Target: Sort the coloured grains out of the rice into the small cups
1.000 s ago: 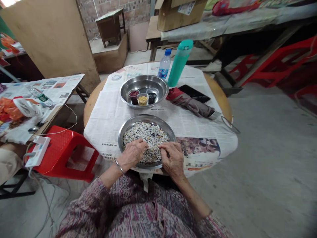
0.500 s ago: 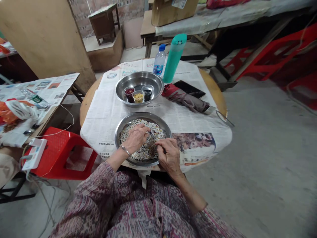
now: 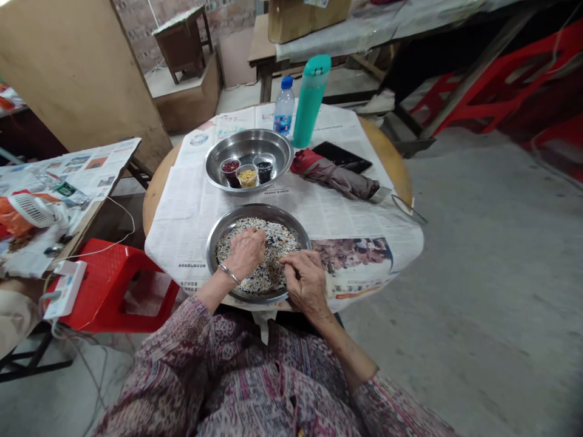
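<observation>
A steel bowl (image 3: 304, 233) in front of me holds a spread of mixed pale, yellow and dark grains (image 3: 255, 282). Over the left part of the grains is my left hand (image 3: 246, 250), its fingers curled inward and their tips hidden. My right hand (image 3: 306, 280) rests across the bowl's right rim, thumb and forefinger bent together above the grains; whatever lies between them is too small to make out. Behind, a second steel bowl (image 3: 248, 142) holds three clear cups: one with dark red beans (image 3: 231, 170), one with yellow grains (image 3: 247, 177), one with black beans (image 3: 264, 169).
Newspaper (image 3: 177, 212) covers the round table. Towards its back stand a water bottle (image 3: 284, 109) and a teal bottle (image 3: 311, 103). A folded umbrella (image 3: 339, 176) and a black tablet-like object (image 3: 348, 156) lie right. A red stool (image 3: 104, 285) with a power strip (image 3: 66, 288) stands left.
My left hand's fingers have curled in tighter and drawn slightly left over the grains. The right hand stays about where it was at the rim. The whole view has shifted a little.
</observation>
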### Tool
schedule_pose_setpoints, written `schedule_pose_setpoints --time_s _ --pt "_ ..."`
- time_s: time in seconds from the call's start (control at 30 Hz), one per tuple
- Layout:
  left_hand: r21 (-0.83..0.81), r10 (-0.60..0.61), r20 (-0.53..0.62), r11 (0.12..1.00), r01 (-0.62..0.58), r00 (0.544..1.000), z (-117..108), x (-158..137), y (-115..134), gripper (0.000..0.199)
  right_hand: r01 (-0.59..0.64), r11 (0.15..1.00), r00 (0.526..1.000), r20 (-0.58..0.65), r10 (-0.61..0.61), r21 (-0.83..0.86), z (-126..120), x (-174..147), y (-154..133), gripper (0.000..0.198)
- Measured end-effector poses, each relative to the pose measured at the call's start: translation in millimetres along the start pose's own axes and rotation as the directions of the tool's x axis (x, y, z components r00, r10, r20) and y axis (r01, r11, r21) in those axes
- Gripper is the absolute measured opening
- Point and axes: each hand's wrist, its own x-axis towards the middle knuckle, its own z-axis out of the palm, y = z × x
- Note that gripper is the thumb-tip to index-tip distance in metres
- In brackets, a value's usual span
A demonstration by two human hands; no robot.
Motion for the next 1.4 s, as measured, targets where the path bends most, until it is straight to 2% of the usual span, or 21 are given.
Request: schedule_pose_setpoints --time_s 0.27,0.47,0.73,1.13,1.4 --pt "-0.038 0.020 -0.043 0.999 -0.022 0.999 3 1 1 0.011 0.039 0.999 0.999 -0.017 -0.039 -0.027 0 1 1 0.021" --pt "-0.119 0.021 -0.067 0.992 -0.029 0.998 5 1 2 0.023 0.034 0.999 0.999 -0.013 -0.035 -0.030 0 1 0 0.020" --pt "-0.142 -0.003 -0.043 0.990 -0.003 0.999 4 3 2 0.020 0.056 0.998 0.998 -0.023 -0.057 -0.036 -1 3 -2 0.021" --pt "-0.194 -0.007 -0.152 0.981 -0.023 0.988 19 0 -12 0.013 0.021 1.000 1.000 -0.020 -0.021 -0.008 0 1 0 0.021" --pt "-0.190 0.046 -0.137 0.979 -0.071 0.990 18 -1 -12 0.016 -0.009 1.000 1.000 0.000 0.009 0.009 0 0 -1 0.022"
